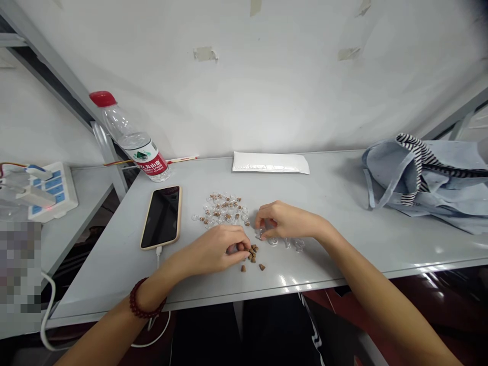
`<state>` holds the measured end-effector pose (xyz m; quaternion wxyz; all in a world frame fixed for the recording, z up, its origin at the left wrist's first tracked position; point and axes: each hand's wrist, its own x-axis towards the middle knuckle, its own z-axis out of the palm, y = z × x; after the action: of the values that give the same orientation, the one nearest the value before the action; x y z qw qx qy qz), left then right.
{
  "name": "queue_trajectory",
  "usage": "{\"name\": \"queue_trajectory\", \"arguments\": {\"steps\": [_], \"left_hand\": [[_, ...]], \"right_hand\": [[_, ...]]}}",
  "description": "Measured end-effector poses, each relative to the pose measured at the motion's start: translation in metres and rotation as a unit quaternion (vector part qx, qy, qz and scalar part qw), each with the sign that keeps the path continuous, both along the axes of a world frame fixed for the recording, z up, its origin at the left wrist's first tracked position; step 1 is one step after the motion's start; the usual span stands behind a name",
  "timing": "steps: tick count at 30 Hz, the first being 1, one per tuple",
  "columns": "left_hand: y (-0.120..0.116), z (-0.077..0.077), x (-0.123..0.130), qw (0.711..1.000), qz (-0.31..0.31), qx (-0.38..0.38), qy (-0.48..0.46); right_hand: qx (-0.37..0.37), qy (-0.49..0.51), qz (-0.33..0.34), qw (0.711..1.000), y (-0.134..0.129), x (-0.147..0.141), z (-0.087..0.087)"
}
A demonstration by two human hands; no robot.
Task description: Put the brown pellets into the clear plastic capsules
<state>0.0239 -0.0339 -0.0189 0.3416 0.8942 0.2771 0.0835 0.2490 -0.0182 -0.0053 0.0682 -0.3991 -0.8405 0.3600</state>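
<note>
My left hand (223, 249) is low over a small pile of brown cork stoppers (253, 258), its thumb and fingertips pinched together on a cork at the pile's edge. To its right, my right hand (280, 219) has thumb and fingers closed on a tiny clear glass bottle (260, 234), partly hidden by the fingers. A few more clear glass bottles (287, 243) lie beneath and beside the right wrist. Behind my left hand spreads a cluster of small glass bottles with corks in them (223, 207). One loose cork (262, 267) sits apart near the table's front edge.
A phone (161, 217) with a white charging cable lies at left. A red-capped water bottle (139, 147) stands behind it. A white packet (270, 162) rests along the wall. At right is a blue cloth bag (430, 178); a power strip (57, 190) sits far left.
</note>
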Motion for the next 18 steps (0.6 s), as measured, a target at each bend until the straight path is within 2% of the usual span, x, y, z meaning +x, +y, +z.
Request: {"name": "queue_trajectory", "arguments": {"steps": [3,7,13,18], "left_hand": [[-0.001,-0.003,0.002,1.000,0.005,-0.002,-0.030],[-0.001,-0.003,0.003,0.992,0.065,-0.007,-0.103],[-0.001,0.005,0.003,0.964,0.145,-0.050,-0.215],[-0.001,0.006,0.002,0.945,0.177,-0.133,-0.242]], "right_hand": [[-0.011,0.020,-0.015,1.000,0.001,0.002,0.000],[-0.046,0.091,-0.050,0.994,0.002,0.004,0.003],[-0.203,0.233,-0.083,0.948,-0.003,-0.001,0.003],[-0.238,0.281,-0.080,0.926,-0.004,-0.007,-0.004]]}}
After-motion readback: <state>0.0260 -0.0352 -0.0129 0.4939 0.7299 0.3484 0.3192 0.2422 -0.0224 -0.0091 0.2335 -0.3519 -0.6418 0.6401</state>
